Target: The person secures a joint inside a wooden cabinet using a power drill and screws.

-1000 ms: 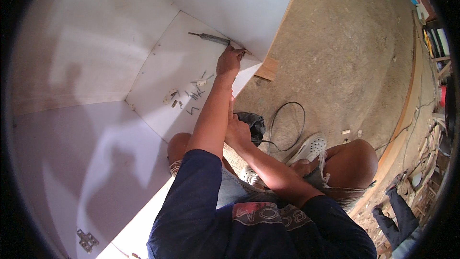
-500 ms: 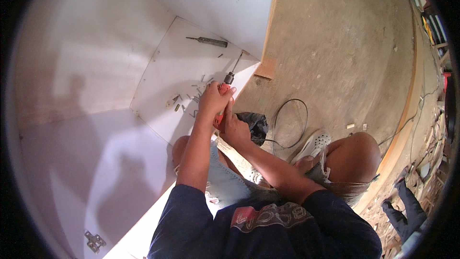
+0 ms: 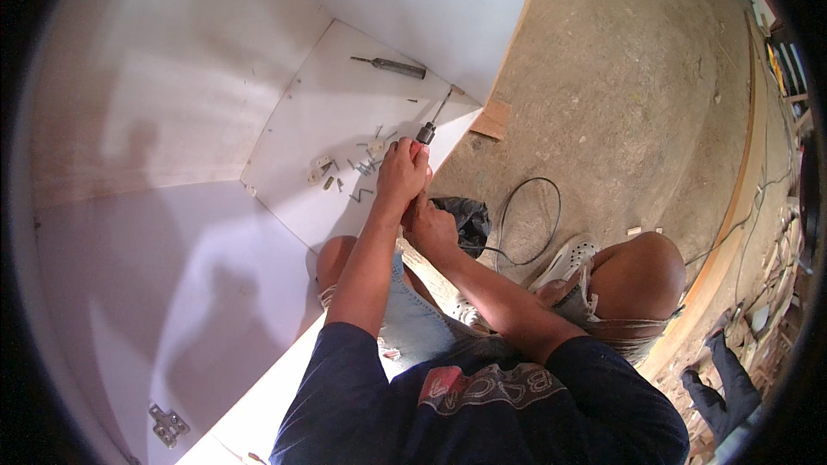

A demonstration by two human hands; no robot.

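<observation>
Both my hands are closed on a red power drill (image 3: 418, 148), whose black chuck (image 3: 425, 133) points away from me. A long thin bit (image 3: 443, 108) runs from it to the corner of the white panel (image 3: 293, 155), near a small brown mark. Around the front of the drill body wraps my left hand (image 3: 402, 170). My right hand (image 3: 431, 228) grips the rear handle, which is mostly hidden by the fingers. Several loose screws (image 3: 366, 165) lie on the panel left of my left hand. Beyond them rests a screwdriver (image 3: 399, 68) with a grey handle.
White cabinet walls (image 3: 172, 69) rise left and ahead. A metal hinge (image 3: 167, 424) sits at lower left. To the right, a black cable (image 3: 556, 215) loops on the dusty floor beside a black plastic bag (image 3: 465, 222). A wood block (image 3: 493, 120) touches the cabinet corner. Another person's legs (image 3: 724, 387) show far right.
The cabinet, tools and screws have shifted slightly right in the picture as the view moved. Both hands stay on the drill, with its bit still at the panel corner.
</observation>
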